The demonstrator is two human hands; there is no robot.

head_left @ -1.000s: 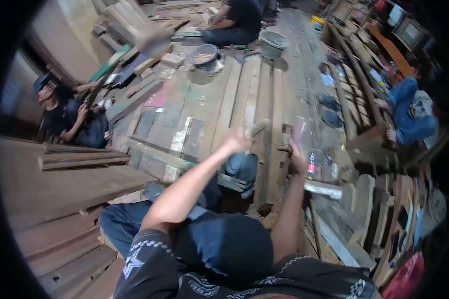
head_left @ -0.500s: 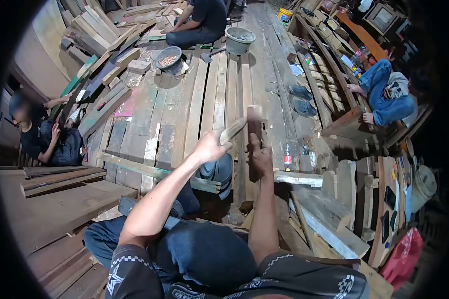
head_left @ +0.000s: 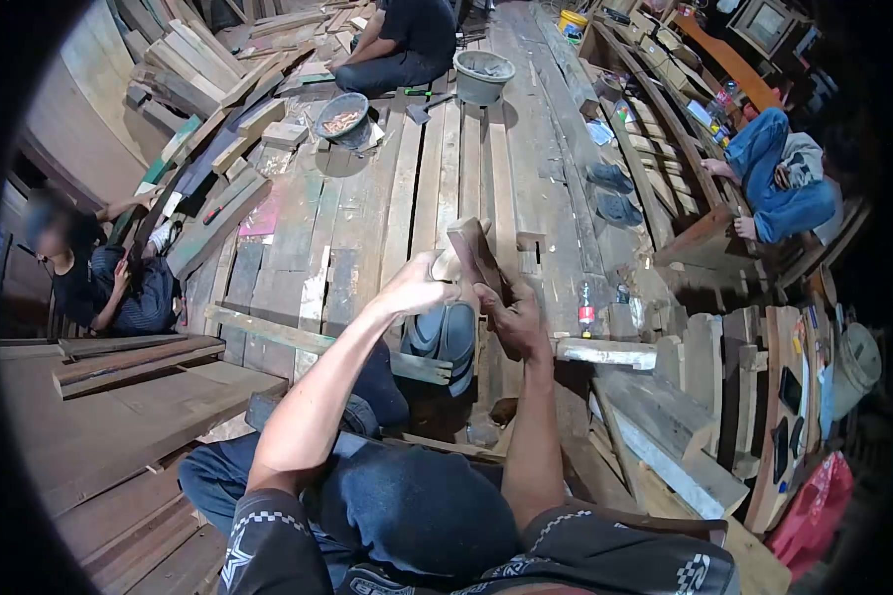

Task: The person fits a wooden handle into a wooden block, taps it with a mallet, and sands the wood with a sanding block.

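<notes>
My left hand (head_left: 417,288) is wrapped round a short pale piece of wood (head_left: 448,264), whose far end lies against a dark brown wooden block (head_left: 472,250). That block is gripped in my right hand (head_left: 514,315), thumb along its near side, with its upper end tilted toward the left. Both hands are close together in front of my knees, over the plank floor (head_left: 367,233). Below them, bluish-grey sandals (head_left: 439,342) show beside a narrow wooden crosspiece (head_left: 273,327). My fingers hide part of both pieces.
A bucket of small wood pieces (head_left: 343,121), a grey bucket (head_left: 483,79) and a hatchet (head_left: 422,111) stand or lie ahead. People sit at the left (head_left: 99,263), back (head_left: 397,45) and right (head_left: 779,178). A bottle with a red label (head_left: 586,309) stands right of my hands.
The brown block has gone from nearly upright to leaning left, and my right hand has turned with it. The pale wood now overlaps the block's side. The view has shifted slightly.
</notes>
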